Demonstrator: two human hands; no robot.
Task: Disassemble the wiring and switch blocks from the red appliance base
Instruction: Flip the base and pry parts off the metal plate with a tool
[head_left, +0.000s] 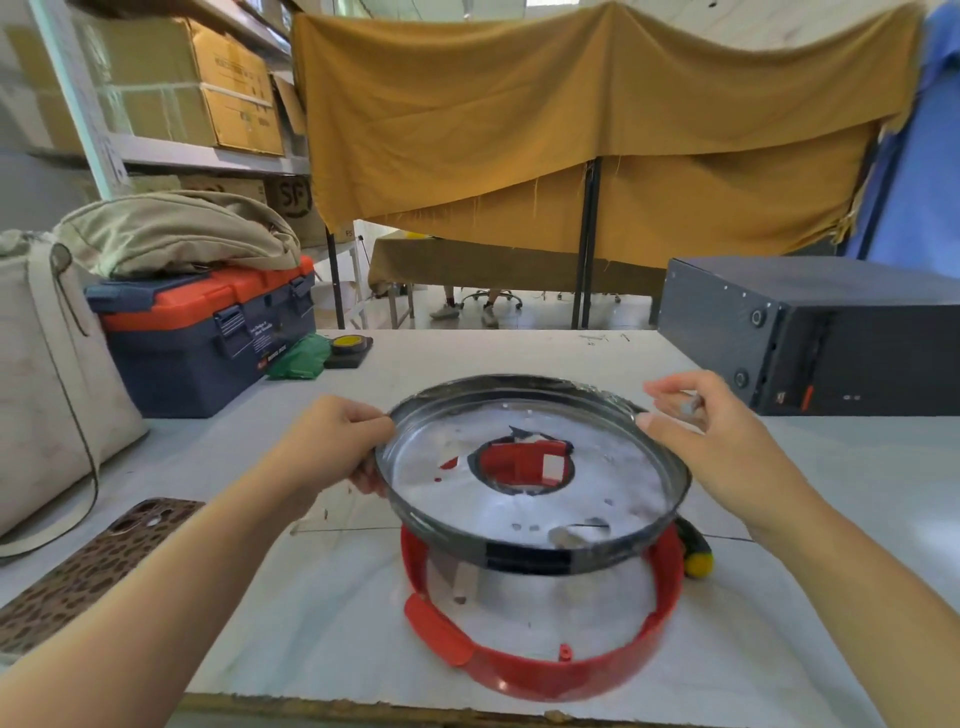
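A silver metal pan (519, 499) with a round centre hole hangs tilted above the red appliance base (545, 670), a ring lying on the white table. My left hand (337, 441) grips the pan's left rim. At the right rim, my right hand (696, 421) touches the edge with its thumb, and its curled fingers hold a small grey object (691, 405). Through the hole I see a red part carrying a white block (553, 465). No wiring is plainly visible.
A yellow-and-black screwdriver (696, 556) lies just behind the base on the right. A blue-and-orange toolbox (208, 332) and a cloth bag (41, 374) stand at left, a dark metal box (810, 332) at right. A leopard-print phone (104, 561) lies near my left forearm.
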